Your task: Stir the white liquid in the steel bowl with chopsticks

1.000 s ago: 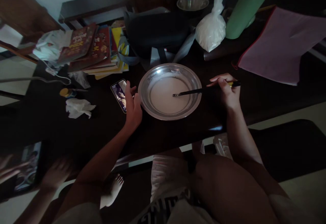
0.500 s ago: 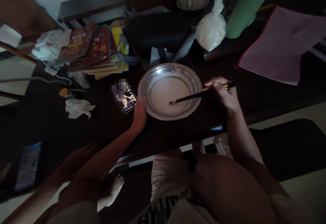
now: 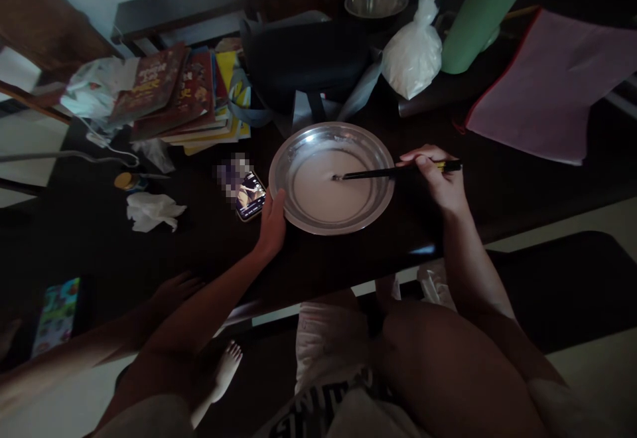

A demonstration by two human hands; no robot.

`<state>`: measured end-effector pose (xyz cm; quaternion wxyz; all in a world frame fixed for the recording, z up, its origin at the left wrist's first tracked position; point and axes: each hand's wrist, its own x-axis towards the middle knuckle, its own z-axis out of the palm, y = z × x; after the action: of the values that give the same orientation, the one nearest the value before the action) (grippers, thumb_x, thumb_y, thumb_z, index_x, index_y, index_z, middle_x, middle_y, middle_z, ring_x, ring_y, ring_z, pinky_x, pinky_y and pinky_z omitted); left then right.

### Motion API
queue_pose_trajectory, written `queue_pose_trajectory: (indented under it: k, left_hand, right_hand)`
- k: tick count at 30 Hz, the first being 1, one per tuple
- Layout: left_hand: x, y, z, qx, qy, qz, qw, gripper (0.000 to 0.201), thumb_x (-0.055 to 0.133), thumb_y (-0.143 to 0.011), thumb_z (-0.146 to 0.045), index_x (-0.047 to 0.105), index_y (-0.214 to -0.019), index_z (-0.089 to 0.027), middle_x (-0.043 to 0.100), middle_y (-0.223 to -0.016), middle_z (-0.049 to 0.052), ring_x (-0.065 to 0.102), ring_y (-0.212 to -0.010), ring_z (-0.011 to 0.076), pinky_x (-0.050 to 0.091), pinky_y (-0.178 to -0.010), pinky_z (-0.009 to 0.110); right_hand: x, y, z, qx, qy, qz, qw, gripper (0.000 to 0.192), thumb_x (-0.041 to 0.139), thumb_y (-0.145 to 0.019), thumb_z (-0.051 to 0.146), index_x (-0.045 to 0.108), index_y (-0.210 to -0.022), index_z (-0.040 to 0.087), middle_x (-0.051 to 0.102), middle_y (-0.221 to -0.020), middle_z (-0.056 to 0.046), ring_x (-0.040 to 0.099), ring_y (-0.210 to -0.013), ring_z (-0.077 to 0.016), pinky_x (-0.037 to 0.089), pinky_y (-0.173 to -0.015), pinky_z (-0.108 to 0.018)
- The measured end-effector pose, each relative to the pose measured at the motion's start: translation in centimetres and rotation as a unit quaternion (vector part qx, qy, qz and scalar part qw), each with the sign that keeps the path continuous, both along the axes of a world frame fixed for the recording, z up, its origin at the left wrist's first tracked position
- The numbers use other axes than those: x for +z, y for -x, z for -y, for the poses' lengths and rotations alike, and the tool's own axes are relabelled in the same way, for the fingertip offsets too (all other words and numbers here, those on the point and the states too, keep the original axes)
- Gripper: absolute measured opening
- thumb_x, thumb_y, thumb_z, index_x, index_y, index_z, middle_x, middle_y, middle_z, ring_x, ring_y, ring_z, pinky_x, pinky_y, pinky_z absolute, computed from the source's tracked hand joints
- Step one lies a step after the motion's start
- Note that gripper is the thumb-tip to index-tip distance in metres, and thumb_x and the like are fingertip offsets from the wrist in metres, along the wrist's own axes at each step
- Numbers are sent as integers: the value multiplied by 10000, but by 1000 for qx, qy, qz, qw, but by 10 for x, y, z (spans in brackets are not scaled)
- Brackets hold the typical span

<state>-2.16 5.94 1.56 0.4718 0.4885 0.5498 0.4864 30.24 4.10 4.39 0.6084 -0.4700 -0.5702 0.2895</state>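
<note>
A wide, shallow metal basin (image 3: 331, 227) stands on the dark table and holds a milky, pale liquid (image 3: 328, 199). My left hand (image 3: 273, 225) grips its left rim, thumb on the edge and fingers down the outer side. In my right hand (image 3: 438, 179), beyond the right rim, are black chopsticks (image 3: 378, 172) with a gold band near the top. They slant across the rim, and their tips are in the liquid near the middle of the basin. Just left of my left hand lies a lit phone (image 3: 249, 196).
Books (image 3: 174, 93), a black bag (image 3: 308, 60), a tied bag of white powder (image 3: 413, 60), a green cylinder (image 3: 482, 20) and a pinkish cloth (image 3: 537, 93) stand behind. Crumpled tissue (image 3: 154, 211) lies left. Another person's arm (image 3: 114, 338) reaches in beside a second phone (image 3: 57, 315).
The chopstick tips have moved away from me, from the near part of the liquid towards its middle. My left hand stays on the rim. The other person's arm has shifted up over the second phone.
</note>
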Motion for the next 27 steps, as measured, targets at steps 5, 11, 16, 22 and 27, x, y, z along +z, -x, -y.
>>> queue_pose_trajectory:
  k: [5, 11, 16, 22, 27]
  left_hand:
    - [2, 0, 0, -10, -1, -10, 1000, 490, 566, -898, -623, 659, -1177, -231, 662, -1320, 77, 576, -1300, 286, 431, -1137, 421]
    - [3, 0, 1, -6, -18, -29, 999, 485, 582, -878, -649, 695, -1081, -224, 691, -1248, 75, 617, -1220, 278, 481, -1077, 403]
    - [-8, 5, -2, -14, 2, -13, 1000, 483, 563, -904, -621, 646, -1210, -257, 669, -1316, 67, 607, -1261, 269, 462, -1109, 429]
    - [-11, 6, -3, -18, 0, 9, 1000, 454, 577, -902, -590, 638, -1214, -265, 679, -1301, 58, 612, -1264, 268, 456, -1128, 438]
    - [-9, 5, -3, -21, -4, 7, 1000, 465, 576, -901, -589, 633, -1225, -260, 677, -1301, 61, 605, -1272, 272, 462, -1123, 440]
  right_hand:
    - [2, 0, 2, 23, 6, -14, 1000, 209, 676, -909, 459, 788, -865, 287, 754, -782, 10, 731, -721, -161, 586, -710, -328]
    - [2, 1, 1, 10, 4, 22, 1000, 241, 672, -904, 493, 790, -903, 283, 766, -866, -12, 745, -830, -182, 598, -806, -357]
    - [1, -2, 2, 29, 6, -7, 1000, 215, 668, -915, 458, 790, -869, 288, 748, -786, 3, 726, -738, -160, 585, -721, -328]
    - [1, 0, 1, 16, 4, 21, 1000, 234, 672, -905, 490, 789, -904, 287, 761, -861, -8, 741, -819, -172, 598, -795, -342]
    - [1, -1, 1, 24, 7, 12, 1000, 243, 655, -914, 499, 780, -854, 299, 742, -798, 4, 724, -760, -162, 594, -751, -335]
